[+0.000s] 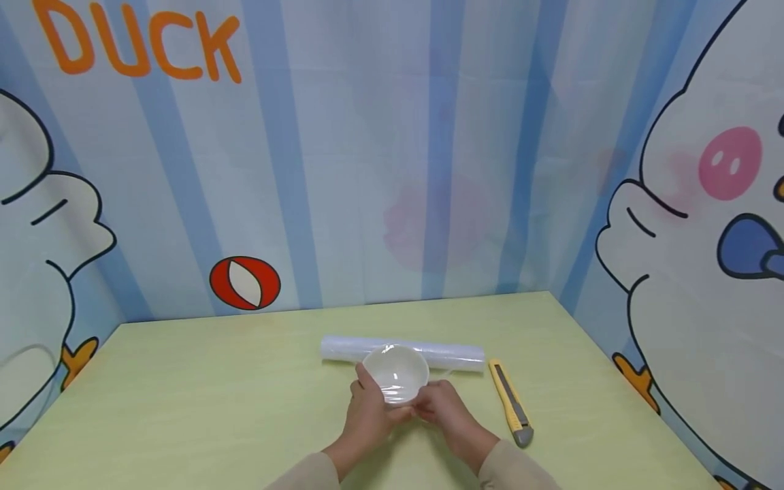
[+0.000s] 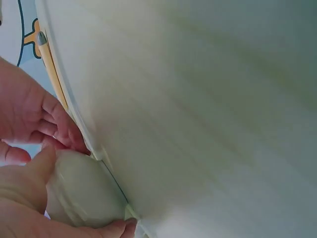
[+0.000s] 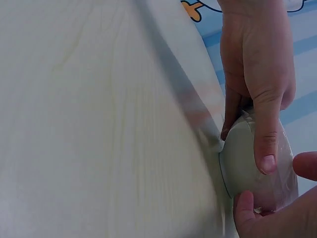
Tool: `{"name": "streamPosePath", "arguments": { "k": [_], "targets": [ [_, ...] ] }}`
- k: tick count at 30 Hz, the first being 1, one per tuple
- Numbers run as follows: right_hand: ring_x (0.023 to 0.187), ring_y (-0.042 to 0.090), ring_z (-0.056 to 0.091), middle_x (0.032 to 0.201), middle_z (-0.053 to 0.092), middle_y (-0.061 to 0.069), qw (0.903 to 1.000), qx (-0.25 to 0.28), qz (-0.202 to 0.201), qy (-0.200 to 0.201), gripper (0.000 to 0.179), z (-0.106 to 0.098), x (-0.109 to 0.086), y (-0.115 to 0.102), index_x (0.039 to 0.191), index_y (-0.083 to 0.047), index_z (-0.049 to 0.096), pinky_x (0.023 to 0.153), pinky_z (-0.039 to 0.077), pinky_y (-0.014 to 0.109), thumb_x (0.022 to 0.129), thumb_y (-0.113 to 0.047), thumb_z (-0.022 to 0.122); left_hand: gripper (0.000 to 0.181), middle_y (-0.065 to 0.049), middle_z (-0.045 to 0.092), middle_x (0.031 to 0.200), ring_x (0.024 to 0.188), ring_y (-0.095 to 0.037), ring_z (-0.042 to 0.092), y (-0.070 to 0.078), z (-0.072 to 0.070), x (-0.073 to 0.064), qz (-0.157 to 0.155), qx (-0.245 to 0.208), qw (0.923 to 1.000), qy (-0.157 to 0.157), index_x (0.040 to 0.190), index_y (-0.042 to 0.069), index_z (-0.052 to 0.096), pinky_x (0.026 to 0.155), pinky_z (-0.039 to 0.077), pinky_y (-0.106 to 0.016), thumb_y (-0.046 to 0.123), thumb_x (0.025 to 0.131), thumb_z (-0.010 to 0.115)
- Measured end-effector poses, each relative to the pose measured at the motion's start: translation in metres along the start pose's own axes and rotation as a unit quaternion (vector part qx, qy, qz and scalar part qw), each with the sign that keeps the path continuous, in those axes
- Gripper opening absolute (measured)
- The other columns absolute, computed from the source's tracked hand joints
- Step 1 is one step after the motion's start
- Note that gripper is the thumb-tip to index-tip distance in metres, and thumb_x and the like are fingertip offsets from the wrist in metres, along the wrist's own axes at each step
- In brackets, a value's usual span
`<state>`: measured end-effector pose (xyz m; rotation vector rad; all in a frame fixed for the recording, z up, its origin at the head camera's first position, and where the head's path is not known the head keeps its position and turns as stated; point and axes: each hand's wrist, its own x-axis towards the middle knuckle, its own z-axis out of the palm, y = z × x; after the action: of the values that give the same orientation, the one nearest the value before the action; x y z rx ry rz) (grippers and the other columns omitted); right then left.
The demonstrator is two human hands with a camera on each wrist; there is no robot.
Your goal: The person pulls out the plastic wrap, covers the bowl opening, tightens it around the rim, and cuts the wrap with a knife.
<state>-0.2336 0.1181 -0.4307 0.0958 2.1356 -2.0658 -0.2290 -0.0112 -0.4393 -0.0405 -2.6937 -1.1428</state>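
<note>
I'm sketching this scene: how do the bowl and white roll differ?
The bowl is round and hollow; the roll is a long cylinder. The bowl is in the left hand, with the right hand at its edge, while the roll lies on the table. Both look pale and shiny.

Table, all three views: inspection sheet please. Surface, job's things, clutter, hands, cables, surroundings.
Surface: pale yellow table, faint wood grain.
Job's things: white bowl, tilted, with glossy clear film over it; whitish roll behind; yellow knife to the right.
Clutter: nothing seen.
Hands: left hand holds the bowl's left side; right hand holds its lower right edge.
Cables: cannot tell; faint pale curve at the head view's left.
Surroundings: blue-striped curtain, cartoon prints.
</note>
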Motion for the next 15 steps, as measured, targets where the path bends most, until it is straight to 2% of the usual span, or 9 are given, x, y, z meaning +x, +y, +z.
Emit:
{"name": "streamPosePath", "arguments": {
  "k": [2, 5, 8, 9, 12, 14, 15],
  "targets": [
    [0.061, 0.005, 0.056, 0.064, 0.060, -0.004, 0.9999, 0.009, 0.001, -0.012, 0.025, -0.001, 0.001, -0.001, 0.092, 0.011, 0.055, 0.064, 0.047, 0.021, 0.072, -0.002, 0.050, 0.121, -0.041, 0.040, 0.114, 0.094, -0.049, 0.054, 0.002, -0.001, 0.001, -0.008, -0.008, 0.9999, -0.007, 0.137, -0.019, 0.009, 0.081, 0.047, -0.052, 0.028, 0.057, 0.087],
    [0.077, 0.010, 0.059, 0.085, 0.063, 0.003, 0.9996, -0.022, -0.001, -0.015, 0.033, -0.007, 0.000, 0.000, 0.103, 0.011, 0.053, 0.072, 0.048, 0.028, 0.076, -0.008, 0.053, 0.123, -0.042, 0.039, 0.118, 0.100, -0.051, 0.050, 0.005, -0.001, 0.001, -0.014, -0.026, 0.9996, -0.007, 0.138, -0.018, 0.006, 0.086, 0.045, -0.054, 0.024, 0.056, 0.088],
    [0.097, 0.022, 0.057, 0.111, 0.057, 0.017, 0.9948, -0.101, -0.001, -0.014, 0.044, -0.019, -0.002, 0.000, 0.117, 0.011, 0.048, 0.078, 0.049, 0.036, 0.082, -0.015, 0.055, 0.125, -0.041, 0.038, 0.124, 0.114, -0.052, 0.040, 0.007, -0.002, 0.000, -0.029, -0.047, 0.9985, 0.000, 0.139, -0.014, 0.005, 0.093, 0.038, -0.057, 0.022, 0.053, 0.089],
    [0.099, 0.025, 0.057, 0.114, 0.055, 0.019, 0.9907, -0.135, 0.001, -0.016, 0.045, -0.024, -0.003, 0.000, 0.119, 0.010, 0.048, 0.077, 0.049, 0.038, 0.083, -0.016, 0.055, 0.126, -0.040, 0.038, 0.126, 0.118, -0.052, 0.037, 0.007, -0.004, -0.001, -0.037, -0.049, 0.9981, 0.003, 0.140, -0.012, 0.006, 0.096, 0.036, -0.057, 0.023, 0.053, 0.089],
    [0.091, 0.024, 0.060, 0.107, 0.062, 0.016, 0.9664, -0.256, -0.008, -0.022, 0.038, -0.042, -0.004, -0.006, 0.116, 0.006, 0.056, 0.072, 0.050, 0.035, 0.085, -0.017, 0.054, 0.127, -0.039, 0.037, 0.131, 0.127, -0.050, 0.026, 0.006, -0.007, -0.002, -0.059, -0.055, 0.9967, 0.009, 0.141, -0.009, 0.008, 0.100, 0.029, -0.059, 0.028, 0.050, 0.089],
    [0.080, 0.019, 0.061, 0.095, 0.065, 0.011, 0.9466, -0.320, -0.038, -0.011, 0.029, -0.053, -0.002, -0.011, 0.107, 0.003, 0.062, 0.067, 0.050, 0.032, 0.084, -0.015, 0.056, 0.128, -0.037, 0.036, 0.132, 0.127, -0.051, 0.026, 0.007, -0.010, -0.002, -0.064, -0.057, 0.9963, 0.009, 0.141, -0.009, 0.008, 0.099, 0.028, -0.061, 0.031, 0.050, 0.089],
    [0.076, 0.016, 0.060, 0.090, 0.065, 0.007, 0.9338, -0.353, -0.059, 0.001, 0.024, -0.058, -0.001, -0.014, 0.102, 0.000, 0.064, 0.066, 0.048, 0.031, 0.084, -0.014, 0.057, 0.127, -0.037, 0.034, 0.133, 0.126, -0.051, 0.026, 0.007, -0.011, -0.002, -0.066, -0.063, 0.9958, 0.006, 0.140, -0.010, 0.008, 0.099, 0.029, -0.061, 0.031, 0.050, 0.088]
  ]
}}
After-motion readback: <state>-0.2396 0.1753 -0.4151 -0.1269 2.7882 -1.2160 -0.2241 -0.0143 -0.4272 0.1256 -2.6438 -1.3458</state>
